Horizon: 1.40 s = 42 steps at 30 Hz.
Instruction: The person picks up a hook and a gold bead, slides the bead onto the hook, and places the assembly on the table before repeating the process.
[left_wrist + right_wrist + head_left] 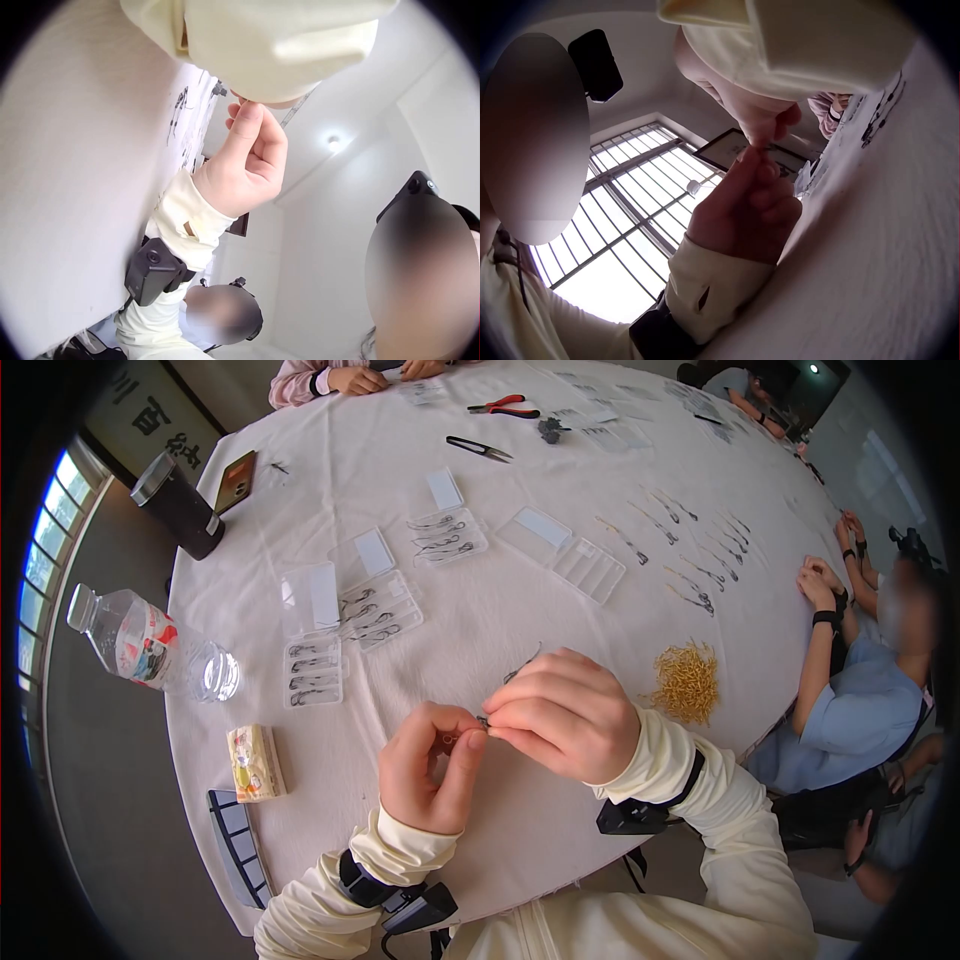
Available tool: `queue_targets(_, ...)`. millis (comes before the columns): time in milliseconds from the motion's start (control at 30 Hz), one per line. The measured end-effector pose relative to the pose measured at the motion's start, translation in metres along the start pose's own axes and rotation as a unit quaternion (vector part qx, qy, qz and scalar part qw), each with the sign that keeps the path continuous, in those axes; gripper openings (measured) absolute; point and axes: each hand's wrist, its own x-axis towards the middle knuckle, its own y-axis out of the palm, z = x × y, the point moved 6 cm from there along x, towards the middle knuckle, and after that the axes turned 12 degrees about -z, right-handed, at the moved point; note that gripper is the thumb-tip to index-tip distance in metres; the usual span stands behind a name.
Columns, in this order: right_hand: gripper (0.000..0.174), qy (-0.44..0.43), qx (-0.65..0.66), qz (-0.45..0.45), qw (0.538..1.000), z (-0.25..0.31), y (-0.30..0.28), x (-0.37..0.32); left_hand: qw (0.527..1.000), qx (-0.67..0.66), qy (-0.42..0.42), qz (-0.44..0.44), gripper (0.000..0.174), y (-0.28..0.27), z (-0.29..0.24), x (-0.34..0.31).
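Observation:
Above the near part of the table, my left hand (430,765) and right hand (570,715) meet at the fingertips. Thumb and forefinger of each pinch a small dark piece (484,722), mostly hidden by the fingers; I cannot tell its kind. A thin golden loop (449,739) shows inside the left hand's curl. Past the right knuckles a thin dark strand (525,663) sticks out. In the left wrist view the right hand (244,161) has its fingers bent in; the right wrist view has the left hand (746,206) pinching at the same spot.
A pile of small golden pieces (686,682) lies right of my hands. Ahead are clear compartment boxes (313,670) holding dark strands, an open box (588,570), loose strands (690,598), thread snips (478,449) and pliers (503,406). Left stand a bottle (150,645), tumbler (180,510) and tissue pack (256,763).

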Motion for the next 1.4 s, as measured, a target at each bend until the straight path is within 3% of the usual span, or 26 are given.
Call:
queue_targets(100, 0.019, -0.027, -0.014, 0.001, 1.000, 0.003, -0.001, 0.001, 0.999, 0.013, 0.029, -0.003, 0.004, 0.000, 0.000, 0.000)
queue_targets(333, 0.021, 0.086, 0.057, 0.019, 0.994, -0.014, -0.003, -0.006, 0.997, 0.016, 0.073, 0.036, 0.010, 0.003, -0.005, 0.002)
queue_targets(567, 0.019, 0.271, 0.176, 0.014, 0.946, -0.031, -0.002, -0.013, 0.991, -0.107, -0.043, 0.062, 0.012, 0.008, 0.001, 0.000)
queue_targets(800, 0.009, 0.264, 0.232, 0.076, 0.933, -0.026, 0.004, -0.006, 0.969, -0.185, -0.151, 0.072, 0.012, 0.008, 0.011, 0.000)
queue_targets(867, 0.011, 0.179, 0.222, 0.052, 0.957, -0.019, 0.004, -0.004, 0.963, -0.202, -0.159, 0.076, 0.012, 0.007, 0.015, 0.000)
queue_targets(900, 0.011, 0.179, 0.222, 0.052, 0.957, -0.018, 0.003, -0.003, 0.958, -0.219, -0.166, 0.081, 0.012, 0.007, 0.016, 0.000)
queue_targets(1233, 0.015, 0.295, 0.235, 0.053, 0.924, -0.024, 0.013, -0.016, 0.967, -0.183, -0.153, 0.092, 0.012, 0.009, 0.012, 0.001)
queue_targets(1333, 0.011, 0.319, 0.223, 0.050, 0.920, -0.028, 0.011, -0.017, 0.954, -0.199, -0.196, 0.110, 0.012, 0.010, 0.019, 0.001)
queue_targets(1400, 0.008, 0.311, 0.213, 0.047, 0.925, -0.030, 0.009, -0.016, 0.929, -0.279, -0.234, 0.066, 0.012, 0.007, 0.026, 0.006)
